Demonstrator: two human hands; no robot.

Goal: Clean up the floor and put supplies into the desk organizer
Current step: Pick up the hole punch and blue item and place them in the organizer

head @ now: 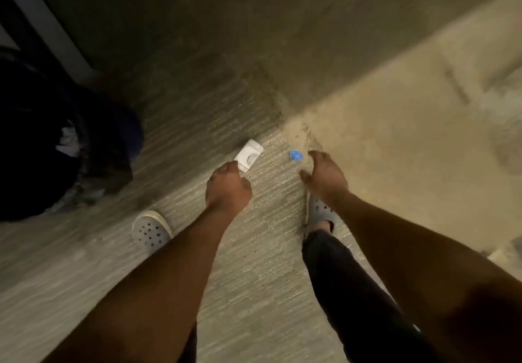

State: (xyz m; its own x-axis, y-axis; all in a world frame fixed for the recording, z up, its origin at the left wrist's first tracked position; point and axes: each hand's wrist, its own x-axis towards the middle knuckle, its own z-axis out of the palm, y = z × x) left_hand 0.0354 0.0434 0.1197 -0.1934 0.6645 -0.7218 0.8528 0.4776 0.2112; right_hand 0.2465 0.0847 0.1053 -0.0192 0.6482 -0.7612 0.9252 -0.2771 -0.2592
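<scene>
A small white rectangular item with a round hole, perhaps a tape dispenser (249, 154), lies on the carpet floor (254, 263). My left hand (228, 187) grips its near end with curled fingers. A small blue object (295, 155) lies on the carpet just right of it. My right hand (324, 176) hovers beside the blue object with fingers spread and relaxed, holding nothing. The desk organizer is not in view.
A dark bin or bag (56, 142) with crumpled paper inside stands at the left. My feet in grey perforated clogs (151, 231) stand on the carpet below the hands. A pale strip, maybe a desk leg or wall edge (48, 23), runs at upper left.
</scene>
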